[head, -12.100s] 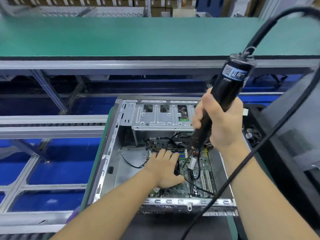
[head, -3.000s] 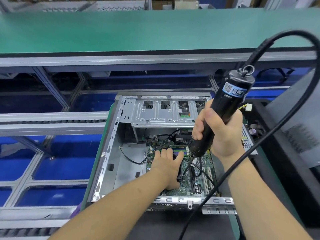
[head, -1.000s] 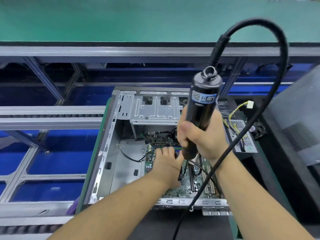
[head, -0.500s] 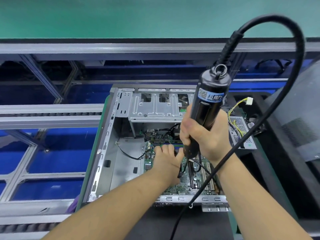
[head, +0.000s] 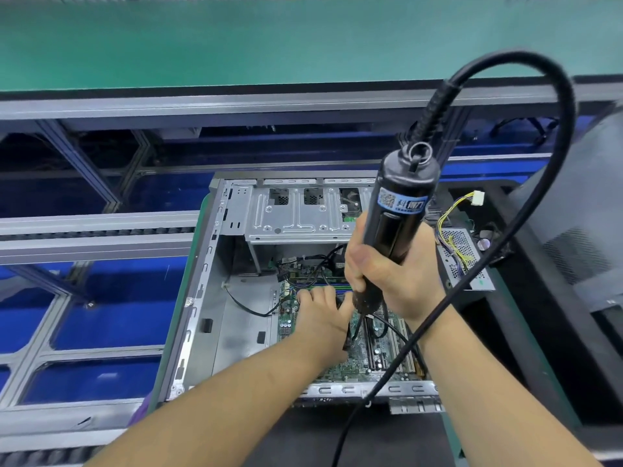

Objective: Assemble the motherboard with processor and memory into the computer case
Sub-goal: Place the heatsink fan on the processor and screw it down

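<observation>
An open grey computer case lies on its side in front of me. The green motherboard sits inside it, with slots showing at its right. My left hand rests flat on the board, fingers straight and pointing away from me. My right hand grips a black electric screwdriver held upright. Its tip comes down right beside my left thumb and is partly hidden behind the hands. The screwdriver's thick black cable arcs over to the right and hangs down in front of the case.
A silver drive cage spans the case's far end. Loose black wires lie on the case floor. A perforated metal box with yellow wires sits right of the case. A green conveyor belt runs behind, with grey rails at left.
The screwdriver has shifted slightly and stands a little more upright over the board. My left hand stays flat in the same spot on the motherboard.
</observation>
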### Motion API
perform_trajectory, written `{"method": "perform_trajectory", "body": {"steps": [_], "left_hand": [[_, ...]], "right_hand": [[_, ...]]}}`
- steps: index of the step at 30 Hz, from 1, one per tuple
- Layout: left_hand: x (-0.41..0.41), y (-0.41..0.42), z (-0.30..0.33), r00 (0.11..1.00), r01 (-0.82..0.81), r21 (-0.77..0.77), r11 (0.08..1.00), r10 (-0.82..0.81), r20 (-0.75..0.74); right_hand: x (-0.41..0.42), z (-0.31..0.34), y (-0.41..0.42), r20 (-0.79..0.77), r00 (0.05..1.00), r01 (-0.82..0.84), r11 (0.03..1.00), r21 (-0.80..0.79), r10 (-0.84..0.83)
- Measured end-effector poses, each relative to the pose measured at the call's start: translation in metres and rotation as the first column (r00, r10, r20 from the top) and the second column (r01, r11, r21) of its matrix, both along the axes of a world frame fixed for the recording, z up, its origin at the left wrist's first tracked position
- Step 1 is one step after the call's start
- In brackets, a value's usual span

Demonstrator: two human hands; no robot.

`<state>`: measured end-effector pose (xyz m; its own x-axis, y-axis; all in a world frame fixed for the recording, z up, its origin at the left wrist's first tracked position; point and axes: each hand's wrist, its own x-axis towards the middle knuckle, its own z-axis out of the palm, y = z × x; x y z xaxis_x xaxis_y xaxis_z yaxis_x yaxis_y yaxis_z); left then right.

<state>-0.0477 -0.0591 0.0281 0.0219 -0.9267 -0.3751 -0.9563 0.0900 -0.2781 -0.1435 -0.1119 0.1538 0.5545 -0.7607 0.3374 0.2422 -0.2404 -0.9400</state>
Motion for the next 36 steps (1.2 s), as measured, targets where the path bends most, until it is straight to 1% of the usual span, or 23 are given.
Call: {"method": "perform_trajectory", "body": {"steps": [3,5,8,11,13,16,18,21,25,28,33,36], "left_hand": [[0.003,0.0,0.0,1.0,0.002,0.003,1.0,-0.002,-0.011],[0.005,0.001,0.0,0.999,-0.006,-0.004,1.0,0.006,-0.051],[0.009,0.002,0.001,0.994,-0.02,-0.012,1.0,0.019,-0.104],[0.01,0.0,0.003,0.994,-0.016,0.013,1.0,0.018,-0.108],[0.012,-0.002,0.002,0.989,-0.028,0.035,0.999,0.033,-0.147],[0.019,-0.004,0.0,0.969,-0.043,0.088,0.995,0.063,-0.24],[0.023,-0.004,-0.002,0.947,-0.061,0.095,0.994,0.088,-0.308],[0.029,-0.002,-0.004,0.892,-0.118,0.069,0.991,0.136,-0.432],[0.032,-0.003,-0.003,0.82,-0.168,0.082,0.982,0.185,-0.541],[0.031,-0.006,-0.001,0.843,-0.142,0.083,0.986,0.164,-0.512],[0.026,-0.008,-0.003,0.895,-0.114,0.07,0.991,0.133,-0.427],[0.024,-0.009,0.0,0.907,-0.111,0.09,0.99,0.138,-0.397]], "right_hand": [[0.001,0.005,0.002,0.03,0.995,-0.097,0.995,-0.001,0.097],[0.002,0.008,0.0,0.064,0.991,-0.118,0.993,0.013,0.117],[0.001,0.018,-0.006,0.167,0.985,-0.057,0.998,0.031,0.051],[-0.004,0.033,-0.015,0.257,0.966,0.046,0.999,-0.012,-0.041],[-0.004,0.039,-0.02,0.254,0.963,0.103,0.994,-0.04,-0.09],[-0.003,0.034,-0.022,0.183,0.972,0.16,0.986,-0.05,-0.148],[-0.004,0.025,-0.022,0.15,0.974,0.176,0.984,-0.039,-0.169],[-0.005,0.015,-0.022,0.113,0.972,0.209,0.978,-0.023,-0.205],[-0.006,0.011,-0.022,0.15,0.958,0.252,0.967,-0.044,-0.243],[-0.005,0.013,-0.023,0.186,0.947,0.271,0.963,-0.02,-0.262],[-0.003,0.008,-0.028,0.167,0.948,0.278,0.96,-0.026,-0.27],[-0.004,0.008,-0.03,0.196,0.938,0.295,0.955,-0.02,-0.285]]}}
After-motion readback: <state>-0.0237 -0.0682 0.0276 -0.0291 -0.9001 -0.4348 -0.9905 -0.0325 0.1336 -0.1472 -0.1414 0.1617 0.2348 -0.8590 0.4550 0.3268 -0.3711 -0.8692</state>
